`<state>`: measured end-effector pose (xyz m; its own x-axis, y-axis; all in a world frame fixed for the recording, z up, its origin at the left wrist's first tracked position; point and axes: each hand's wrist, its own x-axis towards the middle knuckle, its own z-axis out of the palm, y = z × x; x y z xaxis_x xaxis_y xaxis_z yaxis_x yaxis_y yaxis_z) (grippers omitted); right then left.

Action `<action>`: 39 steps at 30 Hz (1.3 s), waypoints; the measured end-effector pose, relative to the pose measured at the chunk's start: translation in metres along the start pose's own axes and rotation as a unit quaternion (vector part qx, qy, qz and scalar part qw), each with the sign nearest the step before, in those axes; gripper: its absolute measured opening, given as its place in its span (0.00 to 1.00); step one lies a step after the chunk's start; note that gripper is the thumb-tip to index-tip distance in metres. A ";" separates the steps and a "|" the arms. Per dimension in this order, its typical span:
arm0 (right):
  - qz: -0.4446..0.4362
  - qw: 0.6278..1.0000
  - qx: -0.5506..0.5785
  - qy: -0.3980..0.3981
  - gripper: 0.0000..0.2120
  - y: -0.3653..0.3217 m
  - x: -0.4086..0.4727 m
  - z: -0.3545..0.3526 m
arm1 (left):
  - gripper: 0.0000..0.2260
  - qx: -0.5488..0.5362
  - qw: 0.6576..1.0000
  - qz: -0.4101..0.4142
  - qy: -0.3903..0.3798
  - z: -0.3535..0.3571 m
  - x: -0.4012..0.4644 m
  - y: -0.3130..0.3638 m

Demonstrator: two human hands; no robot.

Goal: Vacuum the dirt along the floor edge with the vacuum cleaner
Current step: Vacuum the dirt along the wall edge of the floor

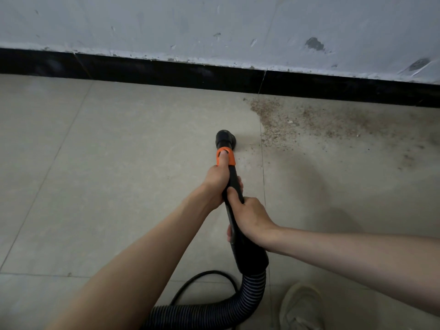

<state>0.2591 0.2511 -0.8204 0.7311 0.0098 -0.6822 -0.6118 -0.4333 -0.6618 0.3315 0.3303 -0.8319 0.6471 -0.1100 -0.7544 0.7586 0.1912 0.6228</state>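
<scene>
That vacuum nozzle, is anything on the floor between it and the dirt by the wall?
Nothing visible. Bare tile lies between the nozzle and the dirt, which spreads to its right along the black baseboard. Only scattered specks lie between.

floor (119, 163): matt tile | skirting (166, 75): glossy black | hose (252, 296): ribbed plastic | wall (214, 20): rough, chipped paint
</scene>
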 end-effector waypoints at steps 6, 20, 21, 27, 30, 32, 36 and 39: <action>0.019 0.999 0.006 0.047 0.28 0.015 -0.006 -0.019 | 0.25 0.023 0.999 -0.020 -0.038 0.029 0.003 -0.008; 0.034 0.998 0.022 0.049 0.28 0.015 0.002 -0.035 | 0.22 0.027 0.999 -0.011 -0.046 0.047 0.008 -0.002; 0.031 0.999 0.022 0.034 0.29 0.012 0.003 -0.034 | 0.23 0.018 0.999 -0.007 -0.027 0.043 0.008 0.000; -0.007 0.999 -0.006 -0.051 0.30 -0.006 0.008 -0.016 | 0.24 -0.043 0.997 0.027 0.057 0.005 0.001 0.005; -0.003 0.997 -0.016 -0.069 0.30 -0.003 0.000 -0.004 | 0.23 -0.055 0.996 0.014 0.064 -0.008 -0.009 -0.003; 0.004 0.997 -0.018 -0.071 0.30 0.005 -0.009 0.002 | 0.23 -0.051 0.997 0.006 0.058 -0.012 -0.015 -0.012; 0.020 0.998 -0.005 -0.057 0.28 0.019 -0.026 0.001 | 0.23 -0.033 0.999 -0.011 0.035 -0.006 -0.023 -0.027; 0.026 0.999 0.008 -0.039 0.28 0.024 -0.032 -0.005 | 0.23 -0.013 1.000 -0.012 0.021 0.007 -0.025 -0.032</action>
<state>0.2224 0.2358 -0.8134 0.6725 0.0573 -0.7378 -0.6542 -0.4200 -0.6289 0.2915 0.3202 -0.8314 0.6253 -0.0745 -0.7768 0.7708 0.2142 0.6000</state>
